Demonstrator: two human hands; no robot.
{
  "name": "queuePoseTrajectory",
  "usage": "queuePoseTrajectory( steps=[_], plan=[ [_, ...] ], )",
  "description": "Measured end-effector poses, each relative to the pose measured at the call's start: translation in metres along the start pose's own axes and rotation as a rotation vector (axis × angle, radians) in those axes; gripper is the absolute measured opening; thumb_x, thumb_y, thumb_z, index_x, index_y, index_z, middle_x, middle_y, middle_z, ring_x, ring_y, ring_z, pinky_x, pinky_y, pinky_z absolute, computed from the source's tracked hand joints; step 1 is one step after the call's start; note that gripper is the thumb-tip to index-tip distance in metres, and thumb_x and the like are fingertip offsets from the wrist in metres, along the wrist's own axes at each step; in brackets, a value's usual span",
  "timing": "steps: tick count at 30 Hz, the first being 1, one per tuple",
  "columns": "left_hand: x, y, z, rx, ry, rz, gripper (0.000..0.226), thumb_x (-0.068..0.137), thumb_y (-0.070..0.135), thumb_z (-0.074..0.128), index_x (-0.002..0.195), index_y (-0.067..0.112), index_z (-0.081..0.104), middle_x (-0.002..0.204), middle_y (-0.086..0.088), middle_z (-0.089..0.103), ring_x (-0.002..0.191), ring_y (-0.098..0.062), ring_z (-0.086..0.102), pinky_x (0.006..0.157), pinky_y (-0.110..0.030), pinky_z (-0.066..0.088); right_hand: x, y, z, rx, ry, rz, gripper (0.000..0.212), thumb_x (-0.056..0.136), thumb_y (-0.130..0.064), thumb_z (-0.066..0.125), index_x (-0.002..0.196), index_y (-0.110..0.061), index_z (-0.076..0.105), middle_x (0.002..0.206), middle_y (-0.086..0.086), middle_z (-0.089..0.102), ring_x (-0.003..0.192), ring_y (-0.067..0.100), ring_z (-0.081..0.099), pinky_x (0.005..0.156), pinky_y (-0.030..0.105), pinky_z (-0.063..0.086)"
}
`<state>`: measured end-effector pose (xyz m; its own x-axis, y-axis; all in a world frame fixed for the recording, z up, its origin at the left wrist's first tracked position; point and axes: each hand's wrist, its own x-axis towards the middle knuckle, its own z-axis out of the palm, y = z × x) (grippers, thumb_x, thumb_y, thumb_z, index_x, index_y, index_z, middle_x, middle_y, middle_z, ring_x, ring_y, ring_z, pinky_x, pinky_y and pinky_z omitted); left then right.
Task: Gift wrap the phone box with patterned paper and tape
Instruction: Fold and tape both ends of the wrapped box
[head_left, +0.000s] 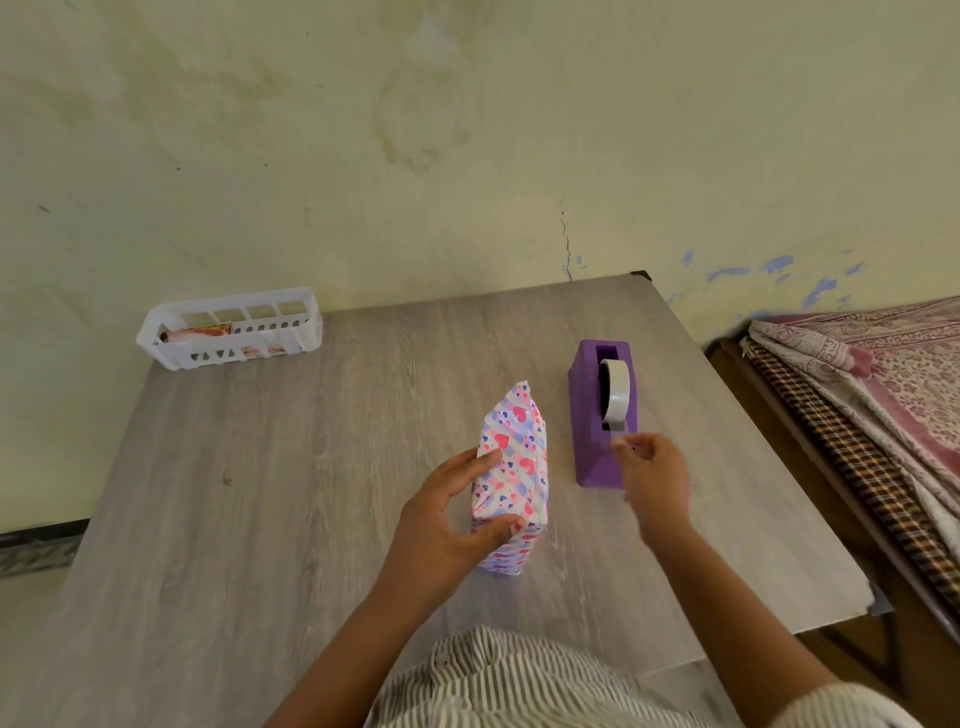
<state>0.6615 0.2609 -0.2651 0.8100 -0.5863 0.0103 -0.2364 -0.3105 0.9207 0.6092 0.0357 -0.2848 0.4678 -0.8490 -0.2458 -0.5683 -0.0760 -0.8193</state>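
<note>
Gripping the wrapped box, my left hand (447, 514) has its thumb on the near top edge and its fingers curled along the left face, holding the box upright on the table just left of centre frame. That phone box in white paper patterned with pink and blue hearts and stripes (511, 467) stands on its narrow side, with a folded paper flap pointing up at its far end.

At upper left of the frame I see a white slotted plastic basket (228, 332) on the far edge of the grey wood-grain table (260, 493), with some pink and orange packets inside; I cannot tell what they are.

Right of the box, apart from it, sits a purple plastic tape dispenser (597, 415) carrying a roll of pale tape (615, 389). My right hand (652, 478) is at the dispenser's near end, fingers curled and pinched together at the cutter; I cannot see for certain whether tape lies between the fingertips.

At the right edge of the frame lie folded patterned pink and checked cloths (883, 389).
</note>
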Motion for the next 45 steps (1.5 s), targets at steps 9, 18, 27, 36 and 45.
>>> queuePoseTrajectory(
  steps=[9,18,27,36,45],
  plan=[
    [-0.001,0.000,-0.001,-0.004,0.003,-0.007,0.063,0.066,0.051,0.069,0.126,0.042,0.050,0.132,0.031,0.039,0.117,0.023,0.035,0.083,0.007,0.028,0.036,-0.026,-0.014,0.433,-0.159,0.490,0.015,0.086,0.006,0.057,0.074,-0.001,0.052,0.077,0.015,0.053,0.070,0.027,0.057,0.074,0.049,0.055],
    [-0.002,0.001,0.001,-0.010,0.010,-0.005,0.063,0.067,0.049,0.069,0.126,0.042,0.050,0.131,0.030,0.041,0.117,0.022,0.036,0.084,0.007,0.027,0.019,-0.029,-0.016,0.628,-0.054,0.510,0.017,0.087,0.000,0.059,0.076,-0.009,0.050,0.083,0.011,0.054,0.073,0.024,0.060,0.081,0.042,0.055],
    [-0.003,0.002,0.001,-0.006,0.016,-0.003,0.063,0.068,0.044,0.072,0.127,0.039,0.052,0.133,0.027,0.043,0.119,0.020,0.037,0.083,0.007,0.028,0.008,-0.010,-0.006,0.734,-0.016,0.528,0.016,0.084,0.006,0.056,0.073,-0.004,0.052,0.081,0.008,0.051,0.095,0.031,0.057,0.088,0.051,0.051],
    [-0.001,0.001,0.003,0.000,0.016,-0.002,0.060,0.067,0.048,0.070,0.123,0.046,0.049,0.131,0.030,0.041,0.117,0.023,0.036,0.085,0.006,0.027,0.007,-0.005,0.000,0.781,0.019,0.508,0.010,0.085,0.006,0.060,0.087,0.001,0.051,0.107,0.019,0.054,0.107,0.031,0.058,0.094,0.046,0.050],
    [-0.001,0.000,0.002,0.002,0.013,0.000,0.064,0.066,0.050,0.069,0.127,0.040,0.050,0.132,0.029,0.041,0.119,0.022,0.035,0.084,0.006,0.028,0.009,0.004,0.007,0.774,0.057,0.467,0.042,0.084,0.003,0.061,0.120,0.018,0.047,0.126,0.031,0.052,0.117,0.040,0.054,0.095,0.046,0.049]
  ],
)
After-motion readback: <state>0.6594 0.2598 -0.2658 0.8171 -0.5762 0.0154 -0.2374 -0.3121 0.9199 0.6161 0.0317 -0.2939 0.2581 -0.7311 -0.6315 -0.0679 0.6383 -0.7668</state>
